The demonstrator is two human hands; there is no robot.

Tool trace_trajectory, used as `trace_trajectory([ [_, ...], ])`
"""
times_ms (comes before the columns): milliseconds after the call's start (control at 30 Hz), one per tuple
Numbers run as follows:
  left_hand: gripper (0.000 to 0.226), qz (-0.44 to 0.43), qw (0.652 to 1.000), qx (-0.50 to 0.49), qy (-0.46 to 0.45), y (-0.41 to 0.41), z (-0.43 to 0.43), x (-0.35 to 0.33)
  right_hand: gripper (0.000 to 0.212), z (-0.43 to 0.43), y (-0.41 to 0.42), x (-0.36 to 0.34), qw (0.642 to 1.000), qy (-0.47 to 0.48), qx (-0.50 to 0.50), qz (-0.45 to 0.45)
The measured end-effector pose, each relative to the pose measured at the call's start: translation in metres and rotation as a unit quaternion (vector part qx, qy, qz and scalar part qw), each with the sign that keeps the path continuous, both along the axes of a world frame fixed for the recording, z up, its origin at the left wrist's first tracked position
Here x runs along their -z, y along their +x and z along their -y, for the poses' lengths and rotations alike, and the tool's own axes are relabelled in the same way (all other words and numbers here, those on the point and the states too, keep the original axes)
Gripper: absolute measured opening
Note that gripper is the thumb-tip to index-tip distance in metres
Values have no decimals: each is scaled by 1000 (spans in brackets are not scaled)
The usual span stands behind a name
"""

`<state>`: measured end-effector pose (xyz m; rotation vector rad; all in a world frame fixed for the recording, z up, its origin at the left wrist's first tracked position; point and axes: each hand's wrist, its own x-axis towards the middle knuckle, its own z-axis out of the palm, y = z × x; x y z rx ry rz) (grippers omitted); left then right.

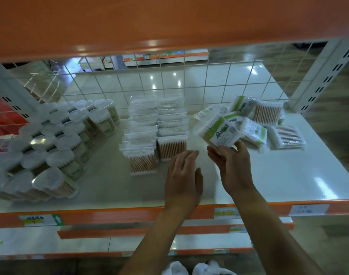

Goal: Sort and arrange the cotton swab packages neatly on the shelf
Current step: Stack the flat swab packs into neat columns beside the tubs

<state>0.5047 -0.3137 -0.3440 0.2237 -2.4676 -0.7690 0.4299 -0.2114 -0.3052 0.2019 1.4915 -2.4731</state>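
Shelf surface: a smooth, glossy white shelf (288, 171) with an orange front edge, catching bright spots of reflected light.
Held package: a small, rectangular clear plastic pack of cotton swabs, the held package (219, 132), with a green and white printed label; it is tilted and lifted above the shelf, right of centre.
Right hand: the right hand (235, 167) pinches the near edge of the held package between thumb and curled fingers.
Left hand: the left hand (182, 175) is flat, palm down, fingers straight and close together, just beside the near end of the standing rows; whether it touches the shelf cannot be told.
Standing rows: two tidy rows (155, 128) of clear packs stand upright side by side at centre, running from near to far, wooden sticks and white cotton tips showing through.
Loose pile: a jumbled loose pile (257, 116) of the same green-labelled packs lies far right, leaning at mixed angles.
Flat package: one flat package (288, 135) lies on its face at the right of the pile.
Tubs: clear tubs (56, 139) with heart-shaped lids crowd the left side in packed rows.
Back: a white wire grid (169, 80) closes the far side.
Overhead: an orange upper shelf (169, 22) blocks the top of the view.
Front edge: paper price labels (310, 209) are stuck along the orange strip.
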Motion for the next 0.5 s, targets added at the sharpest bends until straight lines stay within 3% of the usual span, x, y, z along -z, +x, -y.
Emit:
trace_trajectory([
  [133,41,-36,999,1,40,1,-6,-9,39,0,10,-1,999,-23,4,-28],
  [267,42,-49,995,5,90,-2,-17,-24,41,1,15,-1,994,1,9,-112],
  [500,46,-56,943,44,324,0,-23,-58,37,1,16,1,968,55,15,-243],
])
